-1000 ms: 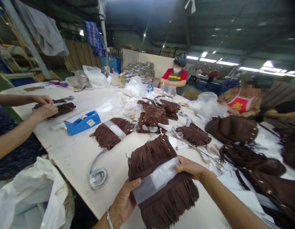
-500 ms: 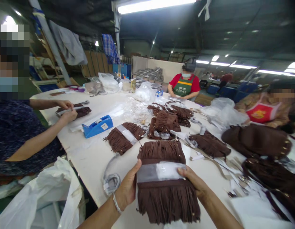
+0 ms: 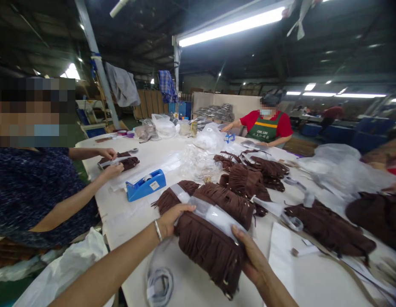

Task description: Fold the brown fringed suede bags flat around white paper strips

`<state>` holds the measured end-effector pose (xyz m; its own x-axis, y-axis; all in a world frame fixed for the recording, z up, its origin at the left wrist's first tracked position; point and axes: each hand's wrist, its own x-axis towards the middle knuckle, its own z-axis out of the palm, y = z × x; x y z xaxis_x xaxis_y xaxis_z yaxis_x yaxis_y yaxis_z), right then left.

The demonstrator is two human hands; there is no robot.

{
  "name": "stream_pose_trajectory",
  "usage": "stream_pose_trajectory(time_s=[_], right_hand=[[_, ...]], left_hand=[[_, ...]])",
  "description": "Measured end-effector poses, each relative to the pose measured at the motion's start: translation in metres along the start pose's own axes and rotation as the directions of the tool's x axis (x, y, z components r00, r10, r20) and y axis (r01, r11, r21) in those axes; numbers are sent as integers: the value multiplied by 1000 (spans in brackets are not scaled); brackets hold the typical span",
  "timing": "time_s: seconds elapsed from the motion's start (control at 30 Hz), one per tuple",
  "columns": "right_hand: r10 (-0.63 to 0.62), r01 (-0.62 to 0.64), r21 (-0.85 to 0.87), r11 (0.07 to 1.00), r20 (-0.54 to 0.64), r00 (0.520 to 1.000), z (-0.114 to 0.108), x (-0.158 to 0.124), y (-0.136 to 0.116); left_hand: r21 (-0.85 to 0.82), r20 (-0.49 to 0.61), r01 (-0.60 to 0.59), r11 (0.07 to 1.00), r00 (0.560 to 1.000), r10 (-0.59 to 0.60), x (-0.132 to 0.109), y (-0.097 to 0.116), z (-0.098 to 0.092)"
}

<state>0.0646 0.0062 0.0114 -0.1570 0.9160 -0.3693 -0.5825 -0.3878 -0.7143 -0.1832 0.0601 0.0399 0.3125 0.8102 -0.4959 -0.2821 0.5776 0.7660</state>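
Note:
Both my hands grip a brown fringed suede piece (image 3: 213, 238) with a clear plastic band (image 3: 213, 215) wrapped round its middle. My left hand (image 3: 172, 219) clasps its left end, thumb over the band. My right hand (image 3: 252, 258) holds the lower right side from beneath, fingers curled. The piece is lifted above the white table (image 3: 290, 273), tilted down to the right. Behind it lies another banded fringed piece (image 3: 172, 198).
A blue tape dispenser (image 3: 145, 184) sits left of centre. Coiled white strap (image 3: 159, 285) lies near the table's front edge. More brown fringed pieces (image 3: 249, 179) and plastic bags (image 3: 341, 170) cover the middle and right. A person at left handles a piece (image 3: 119, 162); another in red stands at the far end (image 3: 267, 125).
I have lifted and swung the fringed piece to the left, tilting it. The view has turned left and up. My right hand has shifted under the piece's lower right.

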Motion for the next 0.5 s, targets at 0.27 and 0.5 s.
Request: stream_pose_trajectory(time_s=[0.27, 0.5], right_hand=[[-52, 29, 168, 985, 132, 990, 73, 115, 46], [70, -74, 122, 990, 38, 997, 77, 155, 79]], left_hand=[[467, -25, -113, 877, 990, 141, 74, 119, -87], [775, -143, -56, 629, 955, 261, 137, 116, -128]])
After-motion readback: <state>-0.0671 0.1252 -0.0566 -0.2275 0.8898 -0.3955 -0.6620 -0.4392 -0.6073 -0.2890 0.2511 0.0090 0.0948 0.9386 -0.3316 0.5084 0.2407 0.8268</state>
